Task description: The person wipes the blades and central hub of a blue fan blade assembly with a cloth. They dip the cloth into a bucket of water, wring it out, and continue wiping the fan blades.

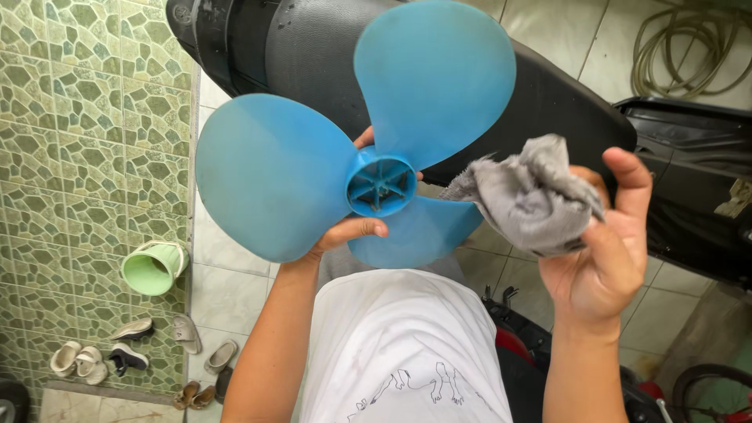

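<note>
I see the blue fan blade (345, 149) held up in the middle of the view, my left hand (352, 227) closed round its hub (381, 185) from behind, thumb curled under; my right hand (603, 251), just right of it, has its fingers clamped on a bunched grey rag (529, 196) whose corner touches the near-right vane. I judge this the wiping step, rag about to meet plastic; the next move calls for a steady hub grip; behind sits a black scooter seat (313, 47), far left a green bucket (153, 268) and sandals (129, 345).

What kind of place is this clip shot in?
Probably a home entry or parking nook: a parked motorbike's black seat, shoes on the tiled floor, and a coiled hose.
</note>
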